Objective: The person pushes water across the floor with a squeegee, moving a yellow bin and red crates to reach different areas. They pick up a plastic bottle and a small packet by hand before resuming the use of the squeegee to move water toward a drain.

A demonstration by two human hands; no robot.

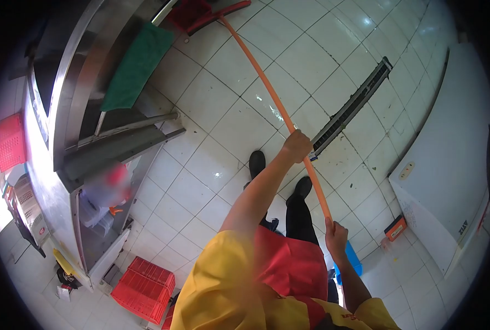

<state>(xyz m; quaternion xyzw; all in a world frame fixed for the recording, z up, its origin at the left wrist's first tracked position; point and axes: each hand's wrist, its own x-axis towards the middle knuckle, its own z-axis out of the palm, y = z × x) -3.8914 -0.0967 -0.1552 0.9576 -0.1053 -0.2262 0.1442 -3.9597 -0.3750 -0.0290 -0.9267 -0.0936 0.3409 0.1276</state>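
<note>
My left hand is closed around the middle of the orange handle of a floor squeegee. Lower down, near its end, my right hand grips the same handle. The squeegee's narrow red head rests on the white tiles at the top of the view, beside a red crate. Just past my left hand a long dark drain channel runs through the floor. The tiles look wet, with small dark bits scattered around the channel.
A metal counter with a green cloth stands at left. On the right is a large white appliance, with an orange-and-black box beside it. A red crate lies lower left; something blue is behind my right arm.
</note>
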